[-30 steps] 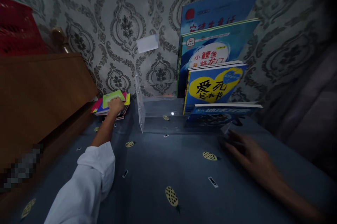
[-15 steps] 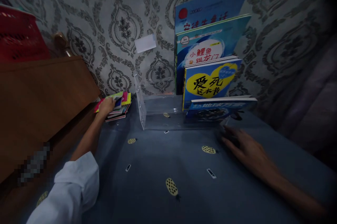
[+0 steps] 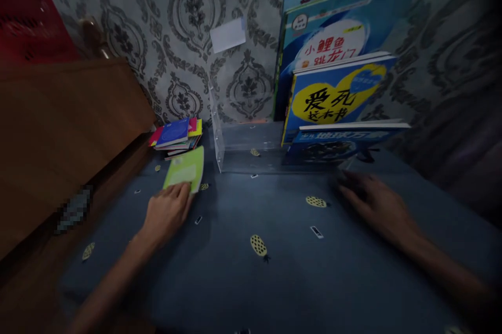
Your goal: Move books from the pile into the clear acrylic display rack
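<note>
My left hand (image 3: 168, 212) is closed on the lower edge of a thin green booklet (image 3: 184, 167), which is tilted up above the cloth in front of a stack of small books (image 3: 172, 133). A blue-covered one lies on top of that stack. My right hand (image 3: 372, 198) is by the front right corner of a clear plastic rack (image 3: 251, 138), thumb and fingers apart; its fingertips are dark and blurred, so contact with the rack is unclear. Picture books stand upright in tiers on the rack's right side, among them a blue book with a yellow heart (image 3: 333, 99).
A dark blue cloth with pineapple prints (image 3: 290, 281) covers the surface. To the left rises a brown wooden piece of furniture (image 3: 70, 114) with a red bag (image 3: 35, 25) on it. A patterned wall (image 3: 164, 20) with a white paper (image 3: 228, 35) stands behind.
My left hand has drawn the green booklet off the stack, toward me and slightly right, uncovering the blue book. The view has shifted closer and down. My right hand stays by the rack's corner.
</note>
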`<state>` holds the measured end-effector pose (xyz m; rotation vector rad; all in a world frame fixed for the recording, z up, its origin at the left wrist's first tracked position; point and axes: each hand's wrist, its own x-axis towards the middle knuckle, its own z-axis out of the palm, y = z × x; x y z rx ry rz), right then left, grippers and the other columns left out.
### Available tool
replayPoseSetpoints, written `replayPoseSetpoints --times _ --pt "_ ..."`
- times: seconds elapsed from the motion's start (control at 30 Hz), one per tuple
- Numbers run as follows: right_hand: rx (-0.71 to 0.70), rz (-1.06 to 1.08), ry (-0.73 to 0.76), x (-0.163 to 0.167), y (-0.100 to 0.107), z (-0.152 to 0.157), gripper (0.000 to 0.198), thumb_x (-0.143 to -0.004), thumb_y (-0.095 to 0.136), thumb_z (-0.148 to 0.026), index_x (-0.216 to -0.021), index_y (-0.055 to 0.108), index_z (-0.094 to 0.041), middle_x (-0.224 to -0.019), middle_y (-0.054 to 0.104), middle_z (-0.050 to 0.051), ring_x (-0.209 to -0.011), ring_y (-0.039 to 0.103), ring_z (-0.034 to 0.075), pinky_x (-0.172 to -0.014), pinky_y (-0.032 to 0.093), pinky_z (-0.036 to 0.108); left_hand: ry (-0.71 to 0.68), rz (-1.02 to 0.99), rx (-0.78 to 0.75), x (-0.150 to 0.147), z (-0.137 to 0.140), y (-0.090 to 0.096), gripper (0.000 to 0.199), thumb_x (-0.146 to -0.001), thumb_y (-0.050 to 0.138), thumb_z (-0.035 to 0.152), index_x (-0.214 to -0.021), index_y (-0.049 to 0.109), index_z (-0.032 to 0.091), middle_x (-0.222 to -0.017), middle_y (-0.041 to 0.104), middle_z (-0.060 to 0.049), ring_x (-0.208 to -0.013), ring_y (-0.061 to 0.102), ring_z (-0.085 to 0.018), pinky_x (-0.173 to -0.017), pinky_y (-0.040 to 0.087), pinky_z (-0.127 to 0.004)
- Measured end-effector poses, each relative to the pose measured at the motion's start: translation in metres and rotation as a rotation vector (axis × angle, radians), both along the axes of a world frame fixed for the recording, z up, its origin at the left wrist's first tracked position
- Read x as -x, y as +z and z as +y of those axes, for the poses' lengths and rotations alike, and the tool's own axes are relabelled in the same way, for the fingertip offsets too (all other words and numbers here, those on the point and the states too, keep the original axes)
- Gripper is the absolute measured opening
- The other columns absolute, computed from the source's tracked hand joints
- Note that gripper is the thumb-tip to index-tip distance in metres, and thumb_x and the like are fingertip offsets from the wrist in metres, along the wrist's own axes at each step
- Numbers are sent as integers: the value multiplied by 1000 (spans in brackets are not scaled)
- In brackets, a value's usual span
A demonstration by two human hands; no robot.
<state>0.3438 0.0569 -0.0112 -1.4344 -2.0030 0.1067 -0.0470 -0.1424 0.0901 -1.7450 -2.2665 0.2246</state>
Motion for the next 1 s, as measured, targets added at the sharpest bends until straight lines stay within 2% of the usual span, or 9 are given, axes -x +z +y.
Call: replayPoseSetpoints --times 0.1,0.2,0.3,0.37,0.5,0.6,0.73,0.87,1.0 --pt "98 0 53 0 5 -3 34 -84 52 -42 -108 65 -21 -102 70 15 -89 68 31 -79 56 44 -97 -191 66 -6 -25 -8 35 -101 39 44 -120 65 30 -121 73 -5 -106 70 -25 -83 54 -32" --pt "121 -3 32 2 10 -6 31 -84 51 -40 -101 68 -21 -97 69 15 -84 67 30 -78 55 44 -64 -284 29 8 -23 -21 38 -101 38 43 -127 61 28 -132 67 -6 -116 66 -25 -91 54 -34" --pt "108 -17 49 5 12 -11 29 -84 48 -38 -95 69 -20 -97 69 15 -85 67 29 -78 54 42 -28 -315 -4 26 -10 -44 47 -100 41 42 -142 49 22 -154 47 -10 -138 50 -28 -110 44 -40" --pt "70 -37 87 7 13 -15 29 -85 47 -37 -92 69 -21 -97 70 15 -90 68 29 -80 54 42 -16 -361 -18 34 -4 -61 54 -100 39 42 -148 42 18 -161 36 -12 -148 35 -29 -117 36 -43" --pt "32 -75 227 15 12 -24 31 -90 44 -39 -92 70 -21 -96 71 13 -91 68 29 -81 55 43 -65 -433 -60 35 -8 -83 57 -102 35 46 -152 39 19 -164 30 -9 -154 18 -29 -122 28 -47" --pt "34 -49 353 23 11 -32 31 -93 44 -39 -96 70 -23 -98 71 10 -91 69 27 -82 56 42 -105 -449 -77 25 -16 -91 58 -101 35 49 -152 40 20 -165 28 -8 -154 15 -30 -123 27 -48" --pt "-9 -12 499 37 7 -44 29 -95 45 -36 -102 71 -24 -106 72 9 -100 69 27 -88 58 45 -168 -446 -135 3 -18 -98 57 -102 35 48 -151 41 18 -164 28 -11 -154 13 -32 -122 27 -52" --pt "6 -65 607 54 5 -60 33 -99 43 -35 -113 70 -22 -122 70 12 -114 66 28 -98 54 50 -242 -490 -168 -26 -6 -103 59 -103 35 51 -151 40 18 -164 27 -14 -154 9 -36 -120 28 -58" --pt "65 -103 647 69 6 -75 41 -102 41 -41 -133 60 -23 -144 57 12 -131 56 30 -108 48 52 -316 -542 -169 -59 14 -106 63 -103 33 53 -152 36 15 -164 23 -19 -153 6 -37 -120 25 -60"
